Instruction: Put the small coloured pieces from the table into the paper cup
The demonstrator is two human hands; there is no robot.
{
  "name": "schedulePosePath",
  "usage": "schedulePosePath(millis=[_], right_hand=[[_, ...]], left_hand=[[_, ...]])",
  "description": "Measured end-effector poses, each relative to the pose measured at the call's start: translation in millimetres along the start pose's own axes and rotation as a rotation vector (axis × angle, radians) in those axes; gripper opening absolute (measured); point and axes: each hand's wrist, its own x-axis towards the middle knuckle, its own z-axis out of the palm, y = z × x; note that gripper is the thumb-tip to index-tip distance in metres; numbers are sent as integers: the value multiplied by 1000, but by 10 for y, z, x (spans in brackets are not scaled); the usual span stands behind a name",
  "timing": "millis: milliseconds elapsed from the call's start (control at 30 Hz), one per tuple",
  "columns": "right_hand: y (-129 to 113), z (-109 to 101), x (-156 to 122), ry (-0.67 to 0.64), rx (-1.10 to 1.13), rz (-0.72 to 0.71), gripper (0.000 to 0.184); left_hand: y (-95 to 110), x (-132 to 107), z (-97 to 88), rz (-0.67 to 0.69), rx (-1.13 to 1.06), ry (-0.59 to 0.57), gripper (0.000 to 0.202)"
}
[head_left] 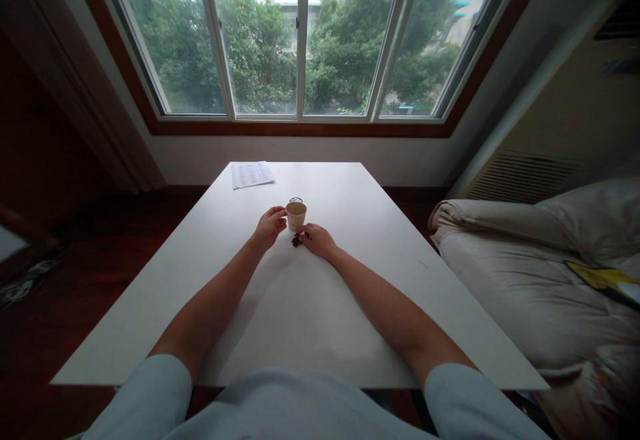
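Observation:
A small tan paper cup (296, 216) stands upright near the middle of the white table (310, 307). My left hand (271, 224) is at the cup's left side, with thumb and fingers gripping it near the rim. Just in front of the cup lies a small heap of dark reddish-brown pieces (297, 241), too small to name. My right hand (318, 240) rests at the heap's right side, its fingers bent together and their tips by the cup's base. Whatever those fingertips pinch, if anything, is hidden.
Behind the cup is a small dark-outlined round thing (296, 200), mostly hidden. Printed paper sheets (253, 175) lie at the table's far left. A padded beige sofa or bed (530, 287) stands to the right, and a wide window (300, 47) is beyond the table.

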Motion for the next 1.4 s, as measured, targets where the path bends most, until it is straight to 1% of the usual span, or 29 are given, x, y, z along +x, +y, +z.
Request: schedulePosePath(millis=[133, 200, 233, 367, 467, 567, 633, 767, 867, 1100, 1233, 1333, 1400], right_hand=[[-2, -8, 10, -12, -10, 9, 26], [7, -9, 12, -13, -14, 7, 28], [12, -8, 12, -16, -18, 4, 29], [28, 6, 7, -33, -54, -20, 33], [27, 19, 2, -39, -84, -36, 31], [25, 24, -3, -25, -88, -20, 27], [28, 22, -4, -12, -67, -14, 25], [38, 17, 1, -2, -16, -22, 21], [42, 18, 8, 1, -4, -22, 20], [22, 31, 17, 26, 12, -4, 18], [-26, 8, 16, 108, 53, -3, 16], [-56, -26, 8, 180, 128, -15, 16], [-66, -49, 4, 223, 182, -14, 16]], left_hand=[[-31, 37, -76, 26, 148, 65, 29], [-62, 43, -141, 42, 285, 84, 25], [-81, 42, -178, 55, 374, 75, 23], [-159, 22, -296, 166, 787, -35, 22], [-194, -3, -306, 235, 1048, -127, 24], [-206, -36, -259, 275, 1220, -223, 24], [-208, -61, -225, 304, 1303, -259, 26], [-208, -103, -194, 332, 1423, -253, 28], [-208, -122, -195, 338, 1450, -227, 27], [-212, -152, -185, 354, 1474, -187, 13], [-209, -159, -181, 379, 1495, -165, 13], [-206, -156, -187, 387, 1511, -151, 17], [-205, -153, -188, 387, 1527, -144, 16]])
